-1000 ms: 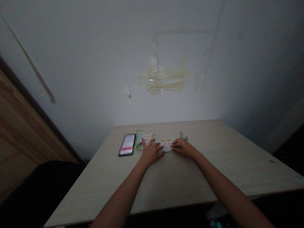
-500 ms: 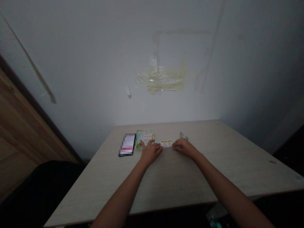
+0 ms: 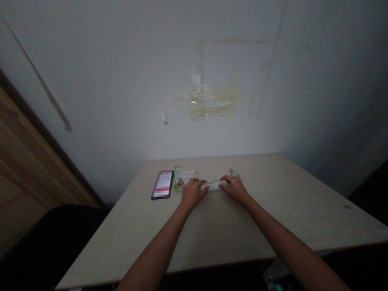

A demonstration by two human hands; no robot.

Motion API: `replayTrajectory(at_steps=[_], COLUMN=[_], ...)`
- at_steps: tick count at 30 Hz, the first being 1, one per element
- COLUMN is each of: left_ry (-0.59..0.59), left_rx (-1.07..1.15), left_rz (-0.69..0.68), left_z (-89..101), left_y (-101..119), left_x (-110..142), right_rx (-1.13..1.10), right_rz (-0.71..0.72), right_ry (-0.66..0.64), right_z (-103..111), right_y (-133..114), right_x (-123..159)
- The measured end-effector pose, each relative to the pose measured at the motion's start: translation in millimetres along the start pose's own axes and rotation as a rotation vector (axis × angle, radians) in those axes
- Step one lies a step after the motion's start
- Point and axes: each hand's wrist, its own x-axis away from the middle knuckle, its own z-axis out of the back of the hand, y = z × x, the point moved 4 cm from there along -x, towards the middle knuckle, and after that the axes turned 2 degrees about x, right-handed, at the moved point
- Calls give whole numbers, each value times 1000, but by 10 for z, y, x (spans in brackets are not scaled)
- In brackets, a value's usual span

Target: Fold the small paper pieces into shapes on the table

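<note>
Between my two hands a narrow strip of folded printed paper lies low over the table, its pale side showing. The fingers and thumb of my left hand are closed on the strip's left end. My right hand pinches the other end between thumb and fingers. Partly under my left fingers is a flat green and white printed sheet or packet; I cannot tell which. Just behind my right hand sits a small crumpled greenish wrapper.
A phone with a lit, blurred screen lies left of the printed sheet. The pale wooden table meets a wall with tape remnants. A dark chair-like shape stands at the lower left, near a wooden door.
The paper strip has turned or folded over: its printed face showed before, and now mostly its pale side shows. My right thumb has come round to the near edge.
</note>
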Motion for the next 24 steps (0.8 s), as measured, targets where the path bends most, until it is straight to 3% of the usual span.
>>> replayTrajectory(at_steps=[5,13,18,24], left_ry=[31,-20,4,-14], left_rx=[-32,-115,-72,-39], left_rz=[-73,-154,-197,-204], left_z=[-38,-41,-78,-99], left_y=[19,77,46,22], left_x=[-43,-68,-56,-23], right_rx=[-13,35,131,139], right_rz=[-29,25,18,121], right_ry=[30,-3,-37,-2], right_z=[-96,-199,-210,-134], right_y=[26,-13,-61,-133], right_x=[-5,16,45,63])
